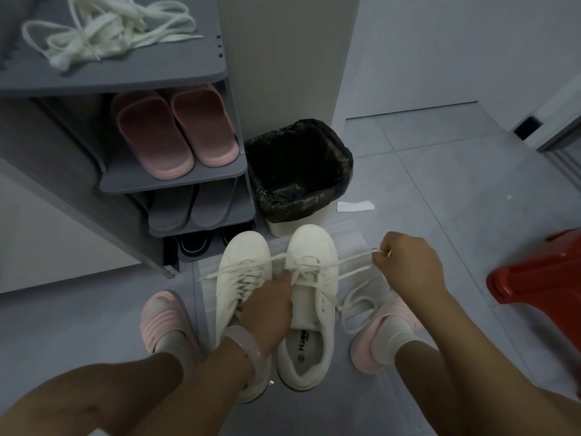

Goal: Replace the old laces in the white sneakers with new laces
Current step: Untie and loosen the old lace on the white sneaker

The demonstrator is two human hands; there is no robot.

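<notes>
Sneakers: I see two white sneakers side by side on the grey tiled floor point(440, 190), toes pointing away from me. The left sneaker point(242, 265) is partly covered by an arm; the right sneaker point(314, 309) shows its insole and tongue.
Left hand: my view shows the left hand point(267, 309) resting between the two shoes, fingers curled against the right sneaker's lacing and tongue. I take it to be gripping that shoe.
Right hand: the right hand point(408, 265) is raised to the right of the shoes, fingers closed in a pinch on the old lace point(355, 265), which runs taut from the right sneaker's eyelets to the fingertips.
Loose lace: more of that lace loops on the floor just beside the right sneaker.
New laces: a tangled pile of white new laces point(110, 29) lies on top of the grey shoe rack point(176, 177), well apart from the shoes.
Rack contents: pink slippers point(176, 133) sit on one shelf, grey ones below.
Nearby: a bin with a black liner point(298, 168) stands just behind the sneakers; a red stool point(540, 272) is at the right edge.
Feet: pink slippers on both feet flank the sneakers.
</notes>
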